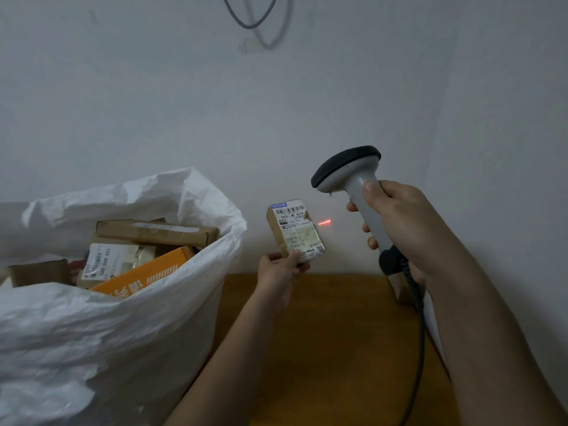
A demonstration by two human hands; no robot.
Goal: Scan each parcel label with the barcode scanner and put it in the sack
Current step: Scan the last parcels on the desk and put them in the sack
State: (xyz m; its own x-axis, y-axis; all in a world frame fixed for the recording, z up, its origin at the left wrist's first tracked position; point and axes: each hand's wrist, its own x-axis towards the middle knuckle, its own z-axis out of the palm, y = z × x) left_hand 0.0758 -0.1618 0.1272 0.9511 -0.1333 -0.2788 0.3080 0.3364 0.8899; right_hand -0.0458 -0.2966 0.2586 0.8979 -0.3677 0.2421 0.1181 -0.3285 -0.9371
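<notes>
Far to the left of the left hand, a white woven sack [101,327] stands open, its left and lower parts cut off by the frame. Inside it lie several parcels: a long brown carton [153,231] at the back, a labelled box [113,262] below it, and an orange box [144,273] whose lower part the sack's front fold hides. A further brown box [37,272] at the far left is partly hidden by the sack's rim.

The left hand [278,272] pinches the bottom edge of a small brown parcel [295,230], held upright and slightly tilted, its white barcode label facing the viewer; the small print is too blurred to read. Just right of the parcel, a short red scan line [324,222] falls on the wall [276,103] rather than on the label.

The right hand [396,222] wraps its fingers round the grey handle of the barcode scanner [347,170], whose dark head points left toward the parcel. Its black cable [422,333] drops from the handle past the forearm and runs out of view at the bottom.

Below both hands is a brown wooden tabletop [332,348], bare between the forearms, meeting the pale wall behind. A grey wire [250,24] loops high on the wall, cut off by the top edge.
</notes>
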